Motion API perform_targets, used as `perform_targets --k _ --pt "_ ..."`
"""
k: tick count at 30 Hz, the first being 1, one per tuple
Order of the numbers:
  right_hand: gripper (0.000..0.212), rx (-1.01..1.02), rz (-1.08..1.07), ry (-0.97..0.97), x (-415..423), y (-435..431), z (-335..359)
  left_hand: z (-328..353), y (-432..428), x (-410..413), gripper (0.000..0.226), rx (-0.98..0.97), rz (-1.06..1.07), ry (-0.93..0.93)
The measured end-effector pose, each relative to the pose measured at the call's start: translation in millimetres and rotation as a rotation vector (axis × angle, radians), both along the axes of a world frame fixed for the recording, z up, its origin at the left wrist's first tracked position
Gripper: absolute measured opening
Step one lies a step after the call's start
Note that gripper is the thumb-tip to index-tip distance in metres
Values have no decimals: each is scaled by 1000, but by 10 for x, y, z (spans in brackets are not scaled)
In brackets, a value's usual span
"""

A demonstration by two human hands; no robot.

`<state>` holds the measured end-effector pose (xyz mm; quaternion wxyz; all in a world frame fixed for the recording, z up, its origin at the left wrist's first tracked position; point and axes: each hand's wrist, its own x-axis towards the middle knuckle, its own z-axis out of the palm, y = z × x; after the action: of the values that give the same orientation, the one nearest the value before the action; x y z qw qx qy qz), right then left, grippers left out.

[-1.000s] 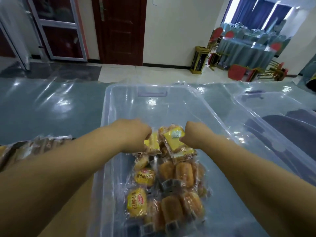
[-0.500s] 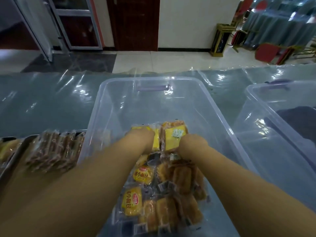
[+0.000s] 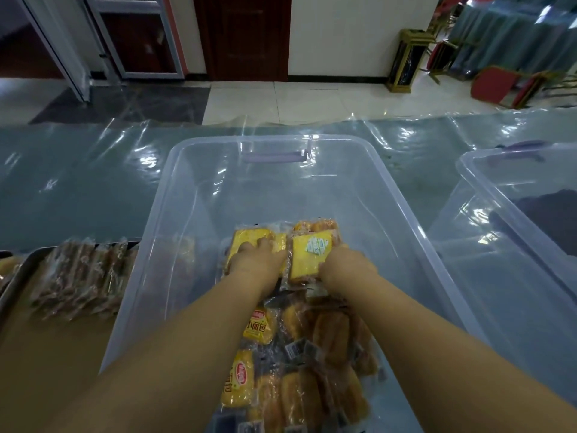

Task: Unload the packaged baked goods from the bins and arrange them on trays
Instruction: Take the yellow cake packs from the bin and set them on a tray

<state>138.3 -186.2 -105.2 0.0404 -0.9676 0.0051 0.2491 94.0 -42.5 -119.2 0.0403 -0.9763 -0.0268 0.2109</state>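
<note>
A clear plastic bin [image 3: 193, 195] stands in front of me with several wrapped breads and cakes [image 3: 312, 354] heaped at its near end. Both hands reach into it. My left hand [image 3: 256, 262] lies on a yellow wrapped cake [image 3: 246, 242], fingers curled over its near edge. Right beside it, my right hand [image 3: 346, 265] grips a second yellow cake pack [image 3: 312, 250] at its near right corner. The fingertips of both hands are hidden under the knuckles. A metal tray [image 3: 18, 270] at the left holds a row of brown wrapped pastries [image 3: 81, 276].
A second clear bin [image 3: 487, 232] stands to the right with something dark inside. The table is covered in shiny clear plastic sheeting [image 3: 78, 182]. Beyond it are a tiled floor, a dark door, a stand and red chairs at the far right.
Both hands have pushed further down onto the two yellow cake packs and closed on them. The view has tilted down and leftward, bringing the tray of pastries into sight.
</note>
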Motion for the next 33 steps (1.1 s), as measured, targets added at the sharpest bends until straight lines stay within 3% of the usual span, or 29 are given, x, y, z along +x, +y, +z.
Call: perform_targets --k 5,9,14,17,24,29,33 --pt "43 125 -56 -7 -17 -24 100 152 50 8 42 -32 -3 1" --pt "28 268 -104 -143 -65 -86 354 343 97 -21 40 -172 106 -71" --pt "43 337 -113 -287 -203 -142 685 789 115 -163 35 -274 187 -196" --pt "40 399 -98 -358 -331 -206 912 1114 119 -383 26 -427 182 -310" --pt "8 822 -22 -654 -777 -290 1416 1666 260 -1280 7 -676 158 -756" --pt "20 1038 73 -829 -1268 -117 1663 1797 449 -1971 13 -758 222 -989" --pt "18 1195 154 -808 -1710 165 1837 1867 626 -2556 19 -780 275 -1104"
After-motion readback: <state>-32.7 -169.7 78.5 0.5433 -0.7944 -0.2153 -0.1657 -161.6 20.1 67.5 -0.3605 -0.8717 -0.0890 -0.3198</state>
